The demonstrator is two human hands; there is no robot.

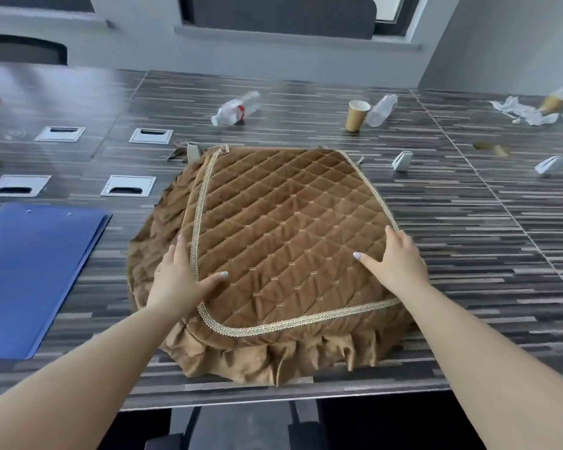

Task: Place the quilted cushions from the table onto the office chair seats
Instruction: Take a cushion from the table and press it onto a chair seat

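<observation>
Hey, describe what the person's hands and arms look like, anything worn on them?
Both forearms are bare, with no sleeves, watch or bracelet in view. The left hand wears a thin ring on one finger. The right hand shows no ring. The nails that show on both hands carry pale, speckled polish, clearest on the thumbs.

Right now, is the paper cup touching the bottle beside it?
Cannot tell. In the head view the bottle lies tilted against the paper cup rim, overlapping it, but blur hides any contact or gap.
</observation>
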